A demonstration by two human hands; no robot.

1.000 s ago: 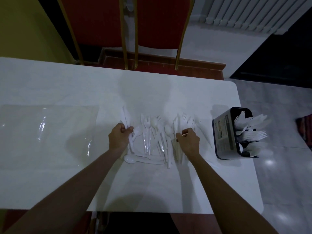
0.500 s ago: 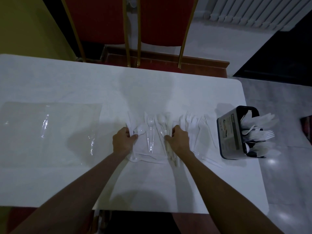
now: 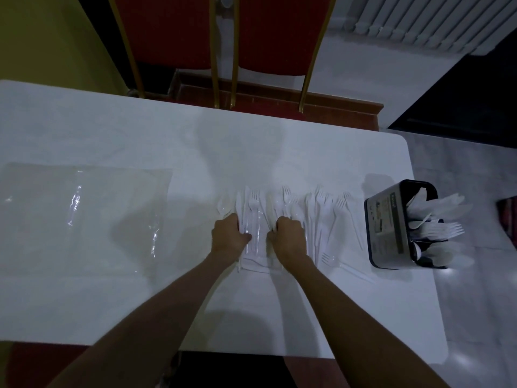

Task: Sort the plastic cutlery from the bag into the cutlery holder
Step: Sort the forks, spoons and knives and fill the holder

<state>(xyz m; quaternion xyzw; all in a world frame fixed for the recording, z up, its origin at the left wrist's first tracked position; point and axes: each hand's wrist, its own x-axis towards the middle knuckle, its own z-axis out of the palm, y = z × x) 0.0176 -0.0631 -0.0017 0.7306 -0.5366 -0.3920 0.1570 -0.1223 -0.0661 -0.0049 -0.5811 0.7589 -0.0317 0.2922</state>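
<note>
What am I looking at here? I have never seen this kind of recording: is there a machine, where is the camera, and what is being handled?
There is no machine here. A person works with two bare hands, and the picture comes from one wide-angle camera worn on the head, looking forward and down, so the arms reach in from the bottom edge. The left hand and right hand sit close together on a pile of white plastic cutlery spread on the white table. The fingers of both hands curl onto pieces of the pile; which pieces is too unclear to tell. To the left lies a clear plastic bag, flat. Near the table's right edge stands a dark cutlery holder with cutlery already in it. Red chairs stand beyond the table.
</note>
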